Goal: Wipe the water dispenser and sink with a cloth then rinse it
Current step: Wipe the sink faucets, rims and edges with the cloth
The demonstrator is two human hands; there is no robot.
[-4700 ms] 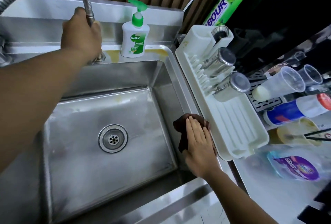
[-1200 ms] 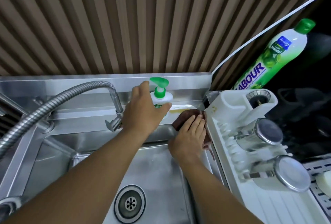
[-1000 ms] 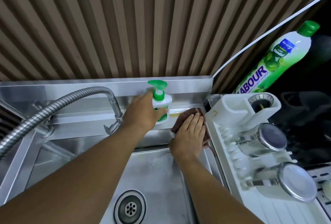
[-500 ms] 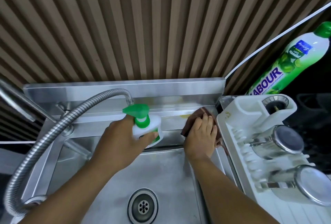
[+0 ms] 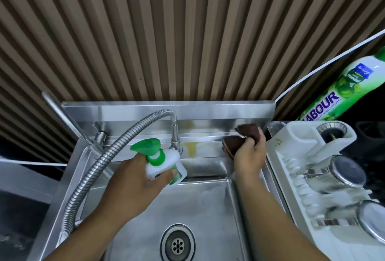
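Observation:
The steel sink (image 5: 208,202) fills the lower middle, its round drain (image 5: 177,244) near the bottom. My left hand (image 5: 133,179) grips a white soap pump bottle with a green top (image 5: 164,162), held up off the ledge above the basin's back edge. At the sink's back right corner my right hand (image 5: 249,156) holds a bunched brown cloth (image 5: 232,144) against the rear ledge. A yellowish stain (image 5: 191,148) marks the ledge where the bottle stood.
A flexible metal hose faucet (image 5: 116,148) arches over the back left of the sink, with a thin lever tap (image 5: 68,119) beside it. A white dish rack (image 5: 312,169) with steel cups borders the right. A green dish-soap bottle (image 5: 341,91) leans at the far right.
My left hand has lifted the soap bottle off the ledge and carried it left and toward me. My right hand now grips the cloth bunched up instead of pressing it flat.

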